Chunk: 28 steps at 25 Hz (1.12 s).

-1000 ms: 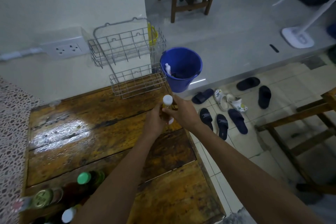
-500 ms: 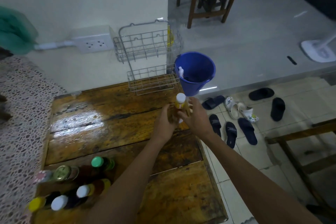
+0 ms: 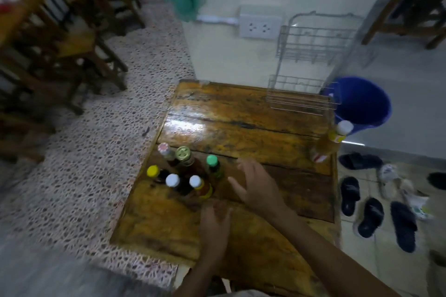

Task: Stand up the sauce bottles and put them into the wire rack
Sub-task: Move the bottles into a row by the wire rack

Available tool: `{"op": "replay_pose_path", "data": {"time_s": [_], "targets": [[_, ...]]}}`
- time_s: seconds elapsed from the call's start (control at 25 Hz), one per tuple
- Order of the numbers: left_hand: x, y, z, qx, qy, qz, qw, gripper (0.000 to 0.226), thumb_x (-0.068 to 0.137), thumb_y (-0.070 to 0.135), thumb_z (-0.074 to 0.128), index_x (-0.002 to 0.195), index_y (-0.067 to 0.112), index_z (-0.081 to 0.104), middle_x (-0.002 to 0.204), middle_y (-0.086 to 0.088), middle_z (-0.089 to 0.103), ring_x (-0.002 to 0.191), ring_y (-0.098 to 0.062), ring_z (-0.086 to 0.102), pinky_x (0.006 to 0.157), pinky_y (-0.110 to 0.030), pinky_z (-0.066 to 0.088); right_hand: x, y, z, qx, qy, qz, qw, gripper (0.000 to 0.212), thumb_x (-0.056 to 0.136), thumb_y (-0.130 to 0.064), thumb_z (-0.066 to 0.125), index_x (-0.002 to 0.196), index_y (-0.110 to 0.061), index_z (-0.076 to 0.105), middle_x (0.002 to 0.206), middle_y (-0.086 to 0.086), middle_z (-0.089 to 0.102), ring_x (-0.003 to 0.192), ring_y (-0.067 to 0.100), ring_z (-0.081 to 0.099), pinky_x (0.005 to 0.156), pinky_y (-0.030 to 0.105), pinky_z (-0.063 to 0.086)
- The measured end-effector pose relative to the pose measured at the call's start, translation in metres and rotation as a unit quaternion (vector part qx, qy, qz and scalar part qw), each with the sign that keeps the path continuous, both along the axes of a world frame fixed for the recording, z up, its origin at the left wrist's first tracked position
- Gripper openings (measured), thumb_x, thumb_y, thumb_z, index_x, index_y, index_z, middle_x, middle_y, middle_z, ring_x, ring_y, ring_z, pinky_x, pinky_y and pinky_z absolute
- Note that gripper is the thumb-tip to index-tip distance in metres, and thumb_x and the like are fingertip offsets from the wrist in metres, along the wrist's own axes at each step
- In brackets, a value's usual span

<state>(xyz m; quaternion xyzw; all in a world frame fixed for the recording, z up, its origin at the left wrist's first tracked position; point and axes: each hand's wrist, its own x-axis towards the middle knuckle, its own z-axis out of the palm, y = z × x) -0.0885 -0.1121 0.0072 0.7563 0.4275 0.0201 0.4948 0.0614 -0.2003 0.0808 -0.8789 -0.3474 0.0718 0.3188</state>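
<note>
Six capped sauce bottles (image 3: 184, 171) stand clustered just left of both hands. Right hand (image 3: 255, 184) and left hand (image 3: 214, 222) are spread, holding nothing, presumably approaching. One bottle (image 3: 329, 143) stands far right, nearer the wire rack (image 3: 311, 60).

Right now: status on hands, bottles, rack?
Both hands, left and right, open, empty. Amber bottle upright at table edge; six bottles clustered. Wire rack empty, unobstructed.
</note>
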Motion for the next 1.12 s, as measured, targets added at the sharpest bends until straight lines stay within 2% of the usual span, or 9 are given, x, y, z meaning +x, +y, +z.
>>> {"op": "replay_pose_path", "data": {"time_s": [0.2, 0.36, 0.48, 0.56, 0.64, 0.76, 0.8, 0.96, 1.12], "targets": [[-0.009, 0.033, -0.006, 0.041, -0.005, 0.052, 0.998, 0.051, 0.094, 0.02, 0.074, 0.14, 0.008, 0.056, 0.131, -0.005, 0.06, 0.12, -0.02, 0.057, 0.099, -0.035, 0.047, -0.029, 0.063, -0.002, -0.029, -0.048, 0.147, 0.988, 0.05, 0.097, -0.048, 0.057, 0.138, -0.02, 0.053, 0.121, 0.004, 0.058, 0.108, 0.022, 0.057, 0.065, 0.03, 0.051], [-0.006, 0.047, -0.052, 0.039, 0.007, 0.026, 0.999, 0.063, 0.093, 0.056, 0.051, 0.139, 0.013, 0.051, 0.132, -0.011, 0.061, 0.118, -0.03, 0.064, 0.094, -0.041, 0.055, -0.032, 0.078, -0.007, -0.058, -0.064, 0.169, 0.982, 0.039, 0.097, -0.045, 0.06, 0.131, -0.026, 0.057, 0.112, 0.003, 0.054, 0.102, 0.023, 0.054, 0.059, 0.031, 0.046], [-0.004, 0.047, -0.048, 0.077, 0.027, -0.009, 0.997, 0.06, 0.096, 0.055, 0.033, 0.141, 0.019, 0.048, 0.137, -0.008, 0.057, 0.12, -0.022, 0.063, 0.091, -0.021, 0.043, -0.034, 0.072, 0.0, -0.071, -0.085, 0.203, 0.973, 0.031, 0.095, -0.042, 0.064, 0.119, -0.022, 0.06, 0.108, 0.0, 0.057, 0.095, 0.022, 0.056, 0.059, 0.03, 0.049], [0.001, 0.039, -0.014, 0.081, -0.026, 0.013, 0.996, 0.065, 0.092, 0.055, 0.04, 0.145, 0.018, 0.05, 0.14, -0.005, 0.052, 0.119, -0.016, 0.057, 0.091, -0.026, 0.044, -0.033, 0.058, 0.009, -0.076, -0.106, 0.207, 0.97, 0.03, 0.096, -0.043, 0.062, 0.114, -0.02, 0.061, 0.104, -0.003, 0.06, 0.091, 0.017, 0.055, 0.059, 0.026, 0.048], [0.007, 0.034, 0.011, 0.072, -0.089, 0.021, 0.993, 0.058, 0.084, 0.055, 0.049, 0.13, 0.022, 0.059, 0.13, -0.003, 0.056, 0.11, -0.018, 0.059, 0.082, -0.037, 0.051, -0.027, 0.041, 0.022, -0.079, -0.106, 0.187, 0.973, 0.026, 0.097, -0.046, 0.057, 0.106, -0.021, 0.059, 0.096, -0.005, 0.058, 0.084, 0.011, 0.048, 0.057, 0.023, 0.043], [0.023, 0.032, 0.04, -0.039, -0.17, -0.111, 0.978, 0.025, 0.089, 0.036, 0.069, 0.113, 0.032, 0.063, 0.106, 0.011, 0.07, 0.093, -0.011, 0.069, 0.071, -0.034, 0.056, -0.012, 0.013, 0.042, -0.083, -0.149, 0.199, 0.965, 0.021, 0.096, -0.042, 0.054, 0.093, -0.021, 0.055, 0.084, -0.005, 0.054, 0.072, 0.01, 0.04, 0.051, 0.025, 0.033], [0.031, 0.028, 0.048, -0.06, -0.179, -0.17, 0.967, 0.026, 0.088, 0.027, 0.075, 0.111, 0.032, 0.064, 0.101, 0.011, 0.073, 0.088, -0.008, 0.07, 0.068, -0.029, 0.055, -0.005, 0.002, 0.047, -0.087, -0.189, 0.2, 0.957, 0.02, 0.096, -0.039, 0.054, 0.09, -0.02, 0.054, 0.079, -0.004, 0.054, 0.068, 0.012, 0.043, 0.047, 0.027, 0.034], [0.064, 0.01, 0.065, -0.064, -0.169, -0.277, 0.944, 0.046, 0.074, 0.031, 0.091, 0.114, 0.03, 0.067, 0.097, 0.013, 0.075, 0.087, -0.007, 0.072, 0.067, -0.035, 0.058, 0.024, -0.038, 0.061, -0.134, -0.303, 0.11, 0.937, 0.036, 0.104, -0.039, 0.045, 0.073, -0.022, 0.052, 0.059, -0.003, 0.051, 0.048, 0.017, 0.044, 0.038, 0.03, 0.031], [0.085, -0.018, 0.06, 0.043, -0.107, -0.275, 0.955, 0.049, 0.07, 0.046, 0.083, 0.111, 0.025, 0.066, 0.098, 0.009, 0.073, 0.087, -0.014, 0.07, 0.069, -0.043, 0.058, 0.03, -0.057, 0.062, -0.252, -0.202, -0.038, 0.946, 0.053, 0.104, -0.038, 0.025, 0.07, -0.019, 0.06, 0.052, -0.002, 0.043, 0.042, 0.021, 0.043, 0.039, 0.025, 0.026]]}}
